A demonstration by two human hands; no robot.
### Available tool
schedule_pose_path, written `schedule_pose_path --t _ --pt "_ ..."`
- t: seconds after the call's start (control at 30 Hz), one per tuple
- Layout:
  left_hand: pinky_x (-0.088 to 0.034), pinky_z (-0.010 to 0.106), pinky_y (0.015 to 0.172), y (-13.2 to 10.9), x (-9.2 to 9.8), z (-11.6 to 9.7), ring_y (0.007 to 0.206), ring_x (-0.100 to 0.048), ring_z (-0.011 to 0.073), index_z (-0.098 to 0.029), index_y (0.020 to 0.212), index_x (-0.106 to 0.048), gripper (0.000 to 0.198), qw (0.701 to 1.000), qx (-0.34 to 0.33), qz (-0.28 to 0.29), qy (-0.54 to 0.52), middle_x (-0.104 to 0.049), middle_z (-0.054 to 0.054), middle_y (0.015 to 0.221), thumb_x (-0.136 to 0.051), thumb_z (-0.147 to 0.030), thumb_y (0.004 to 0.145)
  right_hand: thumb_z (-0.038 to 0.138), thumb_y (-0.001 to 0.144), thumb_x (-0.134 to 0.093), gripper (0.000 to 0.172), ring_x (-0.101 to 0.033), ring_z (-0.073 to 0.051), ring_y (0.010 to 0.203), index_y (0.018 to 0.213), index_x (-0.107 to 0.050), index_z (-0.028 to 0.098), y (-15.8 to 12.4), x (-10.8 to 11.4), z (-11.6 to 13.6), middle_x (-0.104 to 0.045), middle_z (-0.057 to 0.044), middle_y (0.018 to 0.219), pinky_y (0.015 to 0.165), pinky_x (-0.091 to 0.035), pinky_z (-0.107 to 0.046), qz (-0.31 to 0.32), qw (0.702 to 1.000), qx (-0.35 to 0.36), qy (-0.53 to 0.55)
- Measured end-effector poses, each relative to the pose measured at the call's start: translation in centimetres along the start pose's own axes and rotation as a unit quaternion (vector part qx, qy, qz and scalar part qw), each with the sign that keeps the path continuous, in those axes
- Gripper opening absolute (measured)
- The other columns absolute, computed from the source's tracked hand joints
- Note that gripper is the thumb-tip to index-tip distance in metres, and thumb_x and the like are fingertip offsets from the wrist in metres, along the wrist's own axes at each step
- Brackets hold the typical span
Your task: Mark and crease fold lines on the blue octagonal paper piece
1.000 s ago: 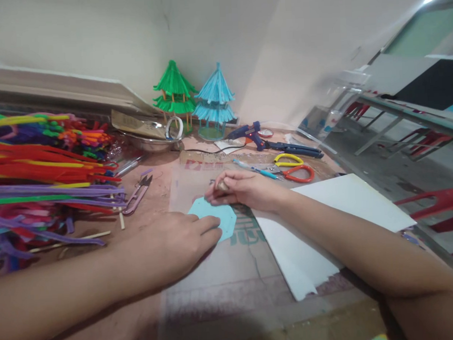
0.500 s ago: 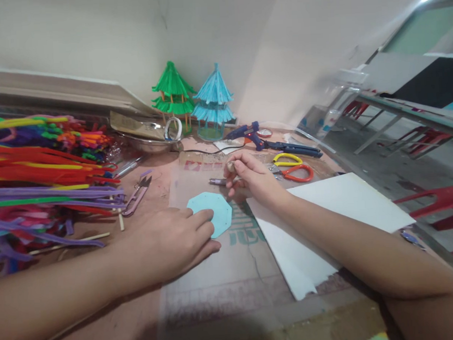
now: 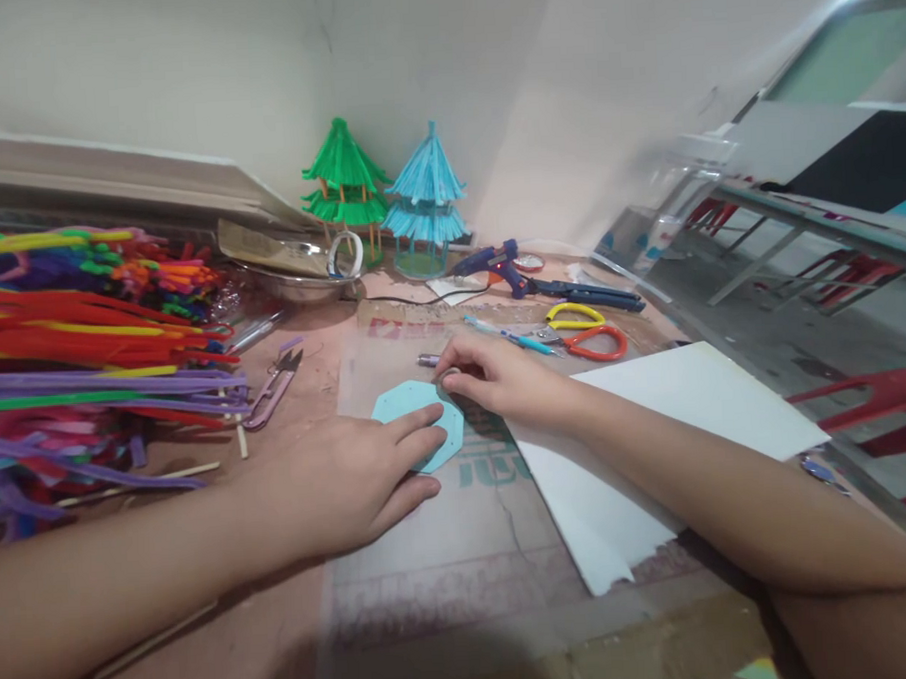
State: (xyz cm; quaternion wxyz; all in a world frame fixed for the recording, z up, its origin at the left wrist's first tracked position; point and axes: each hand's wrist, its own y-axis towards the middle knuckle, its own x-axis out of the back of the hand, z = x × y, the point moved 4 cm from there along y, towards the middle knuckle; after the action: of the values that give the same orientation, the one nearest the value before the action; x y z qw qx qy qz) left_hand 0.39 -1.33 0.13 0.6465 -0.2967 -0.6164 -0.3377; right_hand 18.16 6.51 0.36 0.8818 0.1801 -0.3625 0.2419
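Observation:
My left hand [image 3: 354,474] lies over a light blue octagonal piece [image 3: 404,397] on the work surface, its fingers stretched out and resting on the piece. Small dark dots show near the octagon's edges. At the octagon's upper right edge, my right hand [image 3: 492,373] is closed in a pinch. Whatever sits between its thumb and fingertips is hidden from view. Just past those fingertips lies a dark cylindrical object [image 3: 427,360], partly covered by the hand. A light blue pen [image 3: 528,342] rests behind the right hand, beside scissors [image 3: 595,342] with yellow and orange handles.
A white sheet [image 3: 696,399] lies under my right forearm. Colourful pipe cleaners [image 3: 84,326] pile up at left, near thread snips [image 3: 275,387]. At the back stand green [image 3: 344,164] and blue [image 3: 429,175] tiered models, a metal bowl [image 3: 300,284] and a glue gun [image 3: 499,265].
My right hand has come down and towards me to the octagon's edge, uncovering the pen behind it. A small greyish thing seen in its fingers before is now hidden. My left hand stays on the octagon.

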Motion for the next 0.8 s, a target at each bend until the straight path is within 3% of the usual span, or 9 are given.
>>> schedule_pose_path --t 0.1,0.4,0.63,0.8 --pt "-0.062 0.045 0.069 0.10 -0.10 0.07 0.097 -0.080 0.0315 -0.023 0.132 -0.062 0.034 1.000 0.001 0.003 -0.005 -0.059 0.007 0.156 -0.047 -0.041 0.106 0.014 0.093 -0.065 0.006 -0.061 -0.016 0.074 0.092 -0.067 0.020 0.04 -0.10 0.10 -0.069 0.000 0.082 0.070 -0.043 -0.028 0.020 0.999 -0.003 -0.032" --pt "-0.061 0.047 0.069 0.29 -0.01 0.01 0.092 -0.081 0.0321 -0.023 0.134 -0.061 0.038 1.000 0.004 0.023 -0.015 -0.058 0.009 0.158 -0.042 -0.042 0.107 0.008 0.094 -0.063 0.015 -0.065 -0.019 0.081 0.101 -0.069 0.019 0.14 -0.60 0.54 -0.075 -0.005 0.094 0.074 -0.044 -0.029 0.005 0.994 0.019 -0.110" --pt "-0.061 0.044 0.070 0.21 0.04 0.14 0.092 -0.081 0.0305 -0.023 0.131 -0.064 0.036 1.000 0.004 0.001 -0.024 -0.059 0.010 0.157 -0.045 -0.039 0.106 0.011 0.093 -0.063 0.009 -0.064 -0.018 0.080 0.097 -0.068 0.018 0.88 -0.29 -0.05 -0.073 -0.004 0.091 0.074 -0.044 -0.029 -0.065 0.996 0.019 -0.057" --pt "-0.060 0.043 0.067 -0.10 -0.18 0.01 0.083 -0.081 0.0276 -0.022 0.123 -0.066 0.033 1.000 -0.021 -0.012 0.007 -0.063 0.010 0.153 -0.043 -0.039 0.107 0.016 0.095 -0.059 0.008 -0.059 -0.016 0.073 0.091 -0.065 0.019 0.58 0.15 -0.30 -0.066 0.001 0.078 0.070 -0.045 -0.027 -0.068 0.997 0.017 0.026"
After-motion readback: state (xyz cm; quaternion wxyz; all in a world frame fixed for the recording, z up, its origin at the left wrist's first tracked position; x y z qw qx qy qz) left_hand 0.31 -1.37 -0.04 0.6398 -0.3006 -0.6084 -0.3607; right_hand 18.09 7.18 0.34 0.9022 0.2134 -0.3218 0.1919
